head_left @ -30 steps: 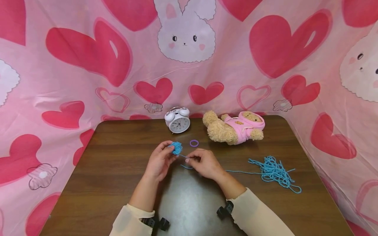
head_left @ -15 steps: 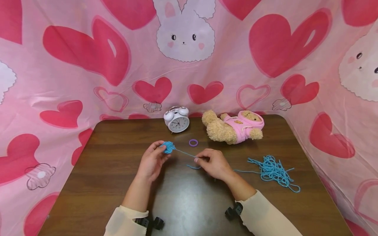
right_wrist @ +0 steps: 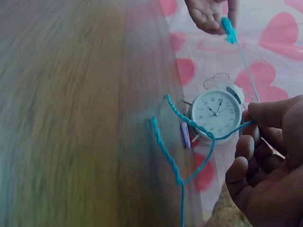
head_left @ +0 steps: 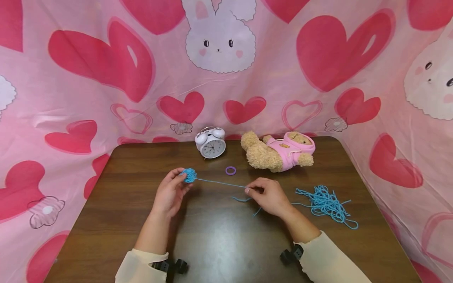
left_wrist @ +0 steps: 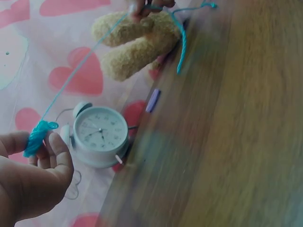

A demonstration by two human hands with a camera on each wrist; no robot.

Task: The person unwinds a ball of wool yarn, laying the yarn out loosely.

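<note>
A small wound ball of blue yarn [head_left: 190, 175] is pinched between the thumb and fingers of my left hand [head_left: 171, 192]. From it a straight, taut strand [head_left: 221, 182] runs across to my right hand [head_left: 269, 196], which pinches it between thumb and forefinger. In the right wrist view, loose yarn ends [right_wrist: 163, 151] dangle below the right fingers. Another length leads along the table to a tangled heap of blue yarn [head_left: 327, 206] at the right.
Behind the hands a white alarm clock [head_left: 211, 144] stands near the table's back edge. A purple ring [head_left: 231, 170] lies before it. To its right a teddy bear in a pink hoodie [head_left: 283, 152] lies on its back on the brown table [head_left: 116, 220].
My hands have drawn apart, the left moving left with the yarn ball and the right moving right. The strand between them has grown longer.
</note>
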